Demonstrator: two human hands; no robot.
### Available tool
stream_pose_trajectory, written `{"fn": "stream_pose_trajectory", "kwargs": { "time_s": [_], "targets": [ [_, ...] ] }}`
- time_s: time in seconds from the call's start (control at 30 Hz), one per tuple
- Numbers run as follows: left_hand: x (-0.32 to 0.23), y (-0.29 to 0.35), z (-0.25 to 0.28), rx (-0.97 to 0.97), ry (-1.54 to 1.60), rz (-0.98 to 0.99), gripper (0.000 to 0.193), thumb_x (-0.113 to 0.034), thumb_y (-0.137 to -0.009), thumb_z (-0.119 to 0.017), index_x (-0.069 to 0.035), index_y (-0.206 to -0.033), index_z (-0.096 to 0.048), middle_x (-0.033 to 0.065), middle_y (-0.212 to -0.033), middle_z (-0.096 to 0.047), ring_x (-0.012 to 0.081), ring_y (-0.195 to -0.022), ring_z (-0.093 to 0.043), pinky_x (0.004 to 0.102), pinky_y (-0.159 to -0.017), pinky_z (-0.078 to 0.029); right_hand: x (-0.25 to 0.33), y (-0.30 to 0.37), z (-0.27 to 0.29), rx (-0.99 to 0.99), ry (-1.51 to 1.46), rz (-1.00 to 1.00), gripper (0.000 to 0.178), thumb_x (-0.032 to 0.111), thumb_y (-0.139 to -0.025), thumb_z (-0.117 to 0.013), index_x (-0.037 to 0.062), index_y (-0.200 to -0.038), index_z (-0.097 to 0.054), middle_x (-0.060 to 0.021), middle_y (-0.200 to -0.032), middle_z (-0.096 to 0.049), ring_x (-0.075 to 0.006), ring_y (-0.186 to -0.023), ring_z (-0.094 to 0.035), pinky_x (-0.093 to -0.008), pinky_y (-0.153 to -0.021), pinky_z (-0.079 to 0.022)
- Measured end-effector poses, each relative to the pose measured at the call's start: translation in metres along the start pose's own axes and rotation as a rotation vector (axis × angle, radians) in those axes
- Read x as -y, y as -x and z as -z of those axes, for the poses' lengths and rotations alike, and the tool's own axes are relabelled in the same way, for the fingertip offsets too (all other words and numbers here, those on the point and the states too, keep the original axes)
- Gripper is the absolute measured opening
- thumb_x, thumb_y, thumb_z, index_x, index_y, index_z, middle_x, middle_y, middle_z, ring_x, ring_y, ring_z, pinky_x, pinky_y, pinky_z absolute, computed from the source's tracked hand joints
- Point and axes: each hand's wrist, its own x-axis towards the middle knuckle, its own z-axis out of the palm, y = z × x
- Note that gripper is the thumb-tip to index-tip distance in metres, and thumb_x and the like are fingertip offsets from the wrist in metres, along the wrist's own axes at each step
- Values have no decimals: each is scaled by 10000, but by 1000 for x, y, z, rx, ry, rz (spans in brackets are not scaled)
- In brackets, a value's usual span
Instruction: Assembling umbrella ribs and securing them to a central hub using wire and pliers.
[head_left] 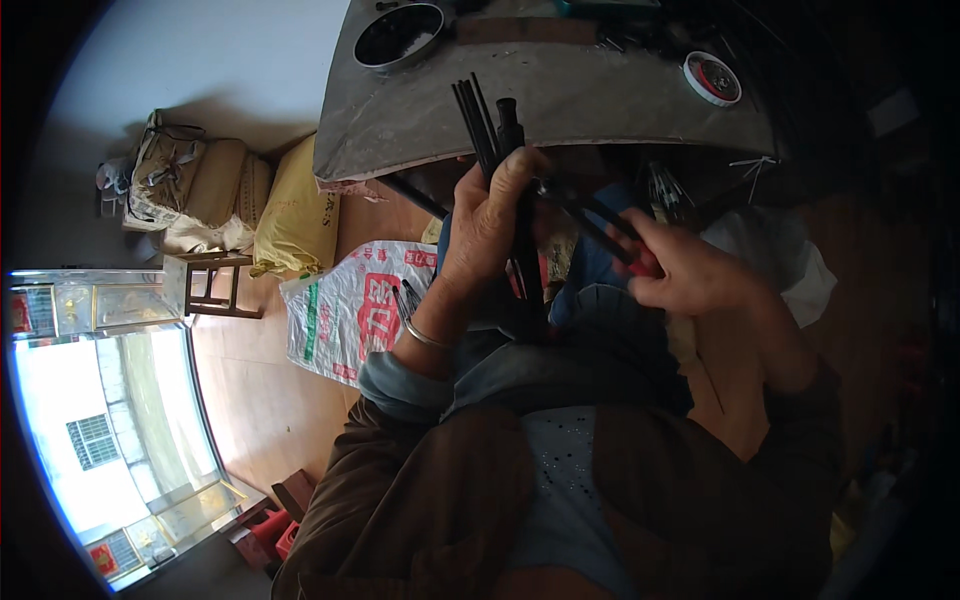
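My left hand [487, 215], with a bangle at its wrist, is closed around a bundle of thin black rods [480, 125] with a thicker, knob-ended black shaft [509, 122] beside them. The bundle looks like a folded umbrella frame; it stands roughly upright, and its lower part reaches down in front of my lap. In my right hand [690, 265] is a pair of pliers [592, 216] with dark and red handles. The plier jaws are up against the bundle beside my left thumb. Whether they grip a part there is too dark and small to tell.
Ahead stands a grey-topped table [560, 95] bearing a dark bowl [399, 38] and a round white-rimmed tin [712, 79]. A white printed sack [345, 310] lies on the floor at left, near a yellow sack [298, 215] and a wooden stool [212, 285].
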Motion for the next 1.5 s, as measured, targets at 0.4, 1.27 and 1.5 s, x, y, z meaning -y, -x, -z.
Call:
{"fn": "stream_pose_trajectory", "kwargs": {
  "time_s": [0.4,1.27,1.5],
  "targets": [
    [10,2,0,70,133,12,555,-550,-964,-410,-23,-906,-572,-9,-518,-462,66,-399,-425,206,-389,-316,5,7,-16,242,-388,-203,310,171,-841,-681,39,-1050,-493,-47,-794,-592,-115,-645,-597,-240,-585,-495],
    [12,4,-7,97,118,-79,332,-367,-942,-582,-37,-899,-577,-34,-596,-488,34,-450,-415,198,-409,-306,-2,17,3,441,-628,-160,261,117,-808,-601,37,-1028,-486,-22,-633,-526,-122,-467,-554,-225,-437,-464],
    [9,6,-4,47,140,-79,365,-398,-960,-543,-43,-880,-577,-53,-603,-478,18,-478,-414,183,-421,-300,-2,26,4,135,-723,-110,412,383,-954,-538,-23,-1016,-524,-91,-710,-625,-131,-516,-601,-226,-450,-477]
  ]
}}
